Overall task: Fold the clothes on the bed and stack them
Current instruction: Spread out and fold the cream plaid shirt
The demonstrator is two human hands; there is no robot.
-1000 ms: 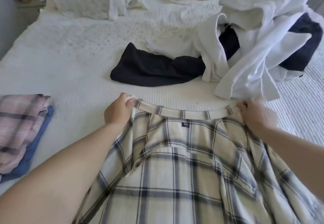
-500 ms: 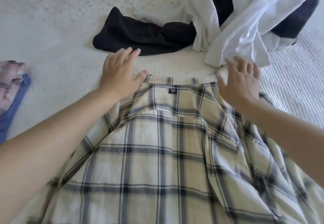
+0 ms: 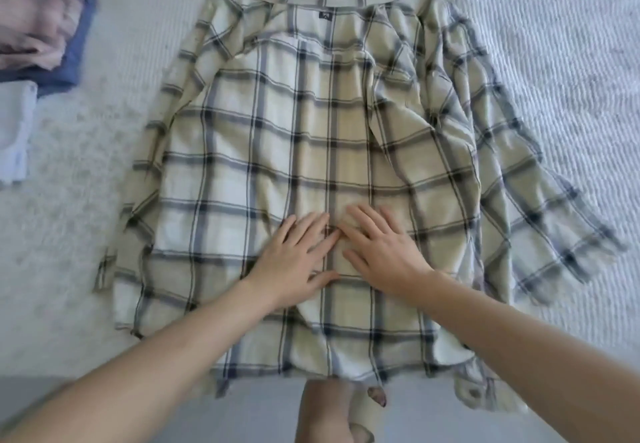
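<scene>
The plaid shirt (image 3: 311, 172) is now lying spread flat across the middle of the bed (image 3: 561, 89), collar toward the far edge. You have let go of the collar and slid down: your left hand (image 3: 294, 262) and right hand (image 3: 381, 252) are pressing flat, fingers straight, side by side near the hem. Smoothing looks nearly finished; folding comes next, then the folded stack (image 3: 41, 26) near the left edge.

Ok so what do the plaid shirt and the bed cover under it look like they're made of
The plaid shirt looks like a thin, soft woven cloth, cotton or a cotton blend, matte: it creases finely and lies limp under the flat hands. The bed cover looks like a white textured cloth with fine raised ribs, perhaps a woven cotton coverlet; the blur leaves the weave unclear.
</scene>
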